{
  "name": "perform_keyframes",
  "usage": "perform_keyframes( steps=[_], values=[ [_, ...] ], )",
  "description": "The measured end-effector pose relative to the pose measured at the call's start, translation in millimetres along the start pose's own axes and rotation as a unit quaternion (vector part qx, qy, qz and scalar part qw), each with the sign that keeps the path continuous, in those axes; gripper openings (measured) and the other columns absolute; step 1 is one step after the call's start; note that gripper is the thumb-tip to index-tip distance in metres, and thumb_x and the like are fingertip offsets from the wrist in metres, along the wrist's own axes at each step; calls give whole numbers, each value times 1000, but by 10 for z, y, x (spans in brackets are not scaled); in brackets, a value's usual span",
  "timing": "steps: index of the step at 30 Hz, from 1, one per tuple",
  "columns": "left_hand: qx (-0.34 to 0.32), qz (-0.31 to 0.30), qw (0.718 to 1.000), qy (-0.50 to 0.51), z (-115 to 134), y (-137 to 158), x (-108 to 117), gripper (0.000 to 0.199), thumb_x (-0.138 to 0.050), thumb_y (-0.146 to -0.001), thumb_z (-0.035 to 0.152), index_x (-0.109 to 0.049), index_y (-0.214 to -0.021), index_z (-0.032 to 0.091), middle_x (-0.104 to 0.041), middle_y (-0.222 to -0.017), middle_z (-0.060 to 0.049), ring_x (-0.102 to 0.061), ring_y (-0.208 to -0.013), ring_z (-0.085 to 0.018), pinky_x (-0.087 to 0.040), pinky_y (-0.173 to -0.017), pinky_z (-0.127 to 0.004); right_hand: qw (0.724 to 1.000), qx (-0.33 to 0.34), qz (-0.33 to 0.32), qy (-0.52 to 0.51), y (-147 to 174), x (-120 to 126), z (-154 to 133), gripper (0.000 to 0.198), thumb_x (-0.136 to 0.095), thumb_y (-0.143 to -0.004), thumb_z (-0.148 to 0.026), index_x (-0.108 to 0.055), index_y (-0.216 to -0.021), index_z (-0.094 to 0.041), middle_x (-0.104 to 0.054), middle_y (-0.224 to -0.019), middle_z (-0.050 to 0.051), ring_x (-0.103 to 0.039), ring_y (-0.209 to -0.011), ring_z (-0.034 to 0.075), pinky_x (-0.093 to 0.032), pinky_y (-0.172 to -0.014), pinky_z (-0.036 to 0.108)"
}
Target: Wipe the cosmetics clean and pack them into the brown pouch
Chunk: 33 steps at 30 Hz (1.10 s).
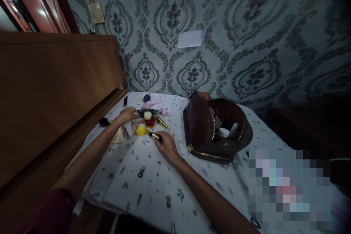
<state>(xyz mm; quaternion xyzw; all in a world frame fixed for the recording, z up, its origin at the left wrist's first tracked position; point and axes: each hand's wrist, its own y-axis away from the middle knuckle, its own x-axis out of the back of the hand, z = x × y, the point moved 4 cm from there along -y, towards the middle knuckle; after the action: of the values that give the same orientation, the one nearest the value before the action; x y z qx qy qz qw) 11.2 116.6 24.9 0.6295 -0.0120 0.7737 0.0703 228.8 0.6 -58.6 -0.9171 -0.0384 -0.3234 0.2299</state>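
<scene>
Tube (154, 136) (details blurred) in right hand (168, 147)

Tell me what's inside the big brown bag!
Inside the brown bag, you can see something round and white and something pale next to it. The bag's walls cover the bottom, and the dark parts are too shadowy to make out.

Dark maroon sleeve (53, 210), bare forearms (88, 155)

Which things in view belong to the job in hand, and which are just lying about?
Likely part of it:
dark tube, in the right hand
red jar
yellow item
open brown bag

Probably incidental:
wall fitting
white card on the wall
</scene>
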Motion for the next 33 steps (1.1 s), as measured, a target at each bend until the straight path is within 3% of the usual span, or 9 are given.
perform_keyframes(
  steps=[4, 8, 11, 16, 22, 25, 29, 33],
  values=[
    [-10, -39, 998, -54, 231, 59, -225, 33, -64, -91, 40, -64, -114, 17, -66, -117, -8, -64, -107, -24, -53, -91, -42, 1000, -4, -7, 6, 3, 8, -29, 24, -62, -80, -13, -67, -103, -19, -69, -101, 7, -59, -98, 24, -45, -90, 37],
    [-18, -55, 995, -81, 329, 74, -254, 34, -61, -94, 37, -59, -122, 17, -62, -124, -9, -63, -106, -23, -56, -89, -44, 1000, -5, -4, 7, 13, 11, -27, 24, -63, -80, -14, -67, -104, -18, -69, -102, 8, -59, -98, 24, -45, -90, 36],
    [-21, -51, 994, -92, 237, 88, -134, 32, -62, -93, 37, -62, -119, 17, -64, -120, -9, -64, -105, -23, -55, -90, -43, 1000, 4, 0, 4, 18, 4, -11, 25, -62, -81, -14, -66, -105, -20, -68, -103, 7, -58, -99, 23, -44, -91, 35],
    [-31, -16, 995, -95, -19, 153, 190, 25, -57, -90, 35, -72, -106, 22, -72, -112, -6, -64, -108, -24, -48, -85, -28, 1000, 7, 3, 3, 16, -9, 15, 23, -61, -82, -15, -66, -105, -20, -68, -102, 6, -58, -98, 23, -44, -90, 35],
    [-36, 32, 997, -62, -200, 350, 470, 30, -53, -88, 38, -74, -102, 22, -75, -106, -5, -66, -99, -23, -45, -77, -25, 1000, 2, -4, 13, 10, -8, -5, 22, -62, -82, -15, -67, -103, -19, -69, -101, 6, -57, -98, 23, -44, -89, 34],
    [-27, 46, 998, -30, -209, 475, 388, 28, -52, -88, 35, -75, -98, 22, -76, -98, -4, -68, -94, -22, -45, -74, -24, 1000, 1, -2, 13, 6, -2, -17, 21, -61, -83, -15, -67, -102, -19, -70, -101, 7, -59, -97, 23, -45, -88, 35],
    [5, 79, 997, 11, -151, 617, 113, 24, -53, -88, 31, -74, -94, 20, -76, -94, -5, -69, -94, -24, -45, -71, -26, 1000, 3, 7, 7, 1, 8, -17, 22, -61, -81, -14, -68, -102, -20, -70, -101, 7, -60, -97, 24, -46, -89, 36],
    [22, 121, 991, 54, -43, 735, -122, 20, -54, -90, 26, -68, -103, 20, -75, -97, -6, -69, -93, -23, -47, -75, -28, 1000, 5, 7, -1, -1, 14, -14, 25, -60, -80, -15, -69, -103, -19, -71, -102, 7, -61, -98, 25, -47, -90, 37]
  ],
)
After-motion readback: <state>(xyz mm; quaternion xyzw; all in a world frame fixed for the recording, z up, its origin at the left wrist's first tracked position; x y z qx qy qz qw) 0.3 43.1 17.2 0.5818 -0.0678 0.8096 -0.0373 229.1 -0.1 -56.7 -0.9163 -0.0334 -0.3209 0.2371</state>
